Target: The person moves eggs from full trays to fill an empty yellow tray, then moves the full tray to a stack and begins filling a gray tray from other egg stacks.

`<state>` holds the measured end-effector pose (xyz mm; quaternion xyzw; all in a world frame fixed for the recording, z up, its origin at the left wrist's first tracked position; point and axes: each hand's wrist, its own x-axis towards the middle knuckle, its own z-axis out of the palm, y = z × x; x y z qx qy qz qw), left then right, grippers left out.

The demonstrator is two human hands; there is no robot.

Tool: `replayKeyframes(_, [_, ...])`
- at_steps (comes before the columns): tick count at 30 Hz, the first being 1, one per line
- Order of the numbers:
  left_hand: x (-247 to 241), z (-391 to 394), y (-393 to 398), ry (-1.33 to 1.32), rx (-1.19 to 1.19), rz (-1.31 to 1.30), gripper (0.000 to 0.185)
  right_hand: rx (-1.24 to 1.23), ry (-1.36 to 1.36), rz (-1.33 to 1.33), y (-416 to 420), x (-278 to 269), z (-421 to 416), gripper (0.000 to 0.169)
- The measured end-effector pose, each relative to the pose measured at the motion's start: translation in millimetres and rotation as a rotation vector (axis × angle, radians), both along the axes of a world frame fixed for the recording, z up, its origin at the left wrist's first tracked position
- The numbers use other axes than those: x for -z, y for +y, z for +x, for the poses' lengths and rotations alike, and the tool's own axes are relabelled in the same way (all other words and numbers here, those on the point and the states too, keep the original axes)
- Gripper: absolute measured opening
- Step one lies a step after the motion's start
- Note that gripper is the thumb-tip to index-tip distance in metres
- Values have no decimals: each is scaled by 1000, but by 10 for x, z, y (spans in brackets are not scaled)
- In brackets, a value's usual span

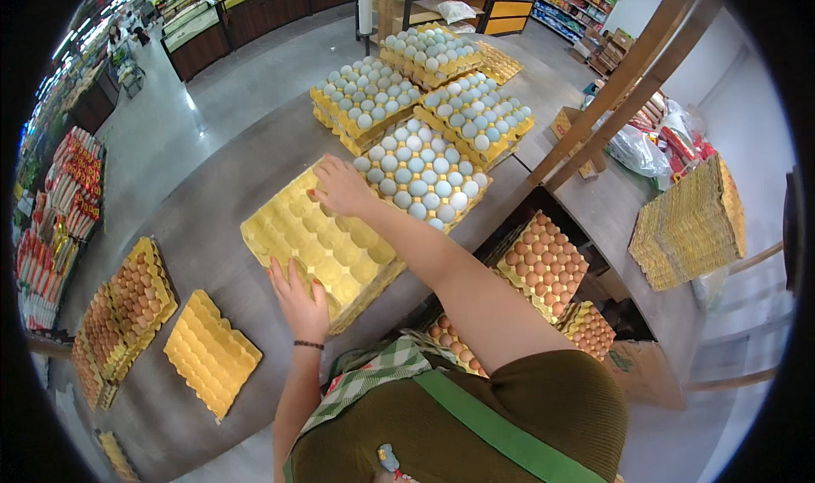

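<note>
A stack of yellow moulded-pulp egg trays (344, 257) lies on the grey tabletop in front of me; the top tray holds no eggs. My left hand (300, 301) rests on its near-left side, fingers spread over the surface. Across the stack, my right hand (344, 187) touches the tray near its far edge, thumb apart from the fingers. Right beside it sits a tray of pale blue-green eggs (417, 171), partly behind my right forearm. What lies under the top tray is hidden apart from layered edges.
More trays of pale eggs (366, 94) stand behind. Brown eggs in trays (124, 311) and an eggless tray (212, 352) lie at left. Other brown eggs (544, 260) sit lower at right, near wooden posts (627, 82). A tall tray stack (687, 225) stands on the right-hand counter.
</note>
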<state>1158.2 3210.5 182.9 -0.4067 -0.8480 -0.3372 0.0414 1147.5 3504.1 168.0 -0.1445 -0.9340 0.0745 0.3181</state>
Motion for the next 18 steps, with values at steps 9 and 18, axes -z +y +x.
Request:
replayKeyframes(9, [33, 168, -926, -353, -116, 188, 49, -55, 33, -542, -478, -502, 382, 48])
replayKeyframes(18, [1275, 1316, -3220, -841, -846, 377, 34, -722, -291, -1268, -3174, -299, 720, 38])
